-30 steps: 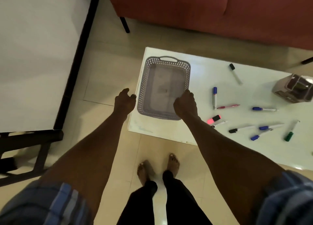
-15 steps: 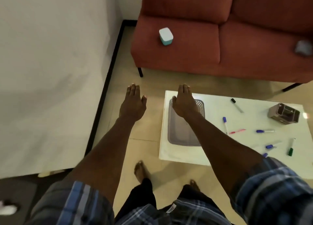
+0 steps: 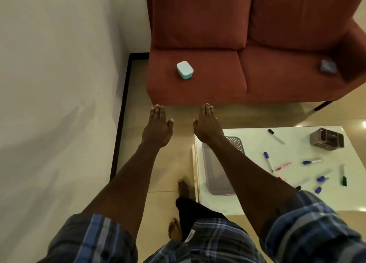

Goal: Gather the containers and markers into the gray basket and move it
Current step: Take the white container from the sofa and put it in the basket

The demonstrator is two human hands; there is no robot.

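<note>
The gray basket [image 3: 214,181] lies on the left part of the white table [image 3: 257,141], mostly hidden by my right forearm. Several markers are scattered on the table to its right, among them a blue-capped one [image 3: 267,160], a black-capped one [image 3: 275,135] and a green one [image 3: 343,178]. A teal container with a white lid [image 3: 184,69] sits on the left sofa seat. A gray container [image 3: 328,66] lies at the sofa's right end. A brown divided organizer [image 3: 326,139] stands at the table's far right. My left hand [image 3: 158,127] and right hand [image 3: 207,124] stretch forward, flat, holding nothing.
A red two-seat sofa [image 3: 267,34] stands past the table. A white wall [image 3: 55,84] with a black baseboard runs along the left. Beige tiled floor [image 3: 178,112] lies between table and sofa. My bare feet stand by the table's left edge.
My hands have left the basket's near rim and stretched out flat ahead. The view has tilted up, bringing the sofa and its containers into sight.
</note>
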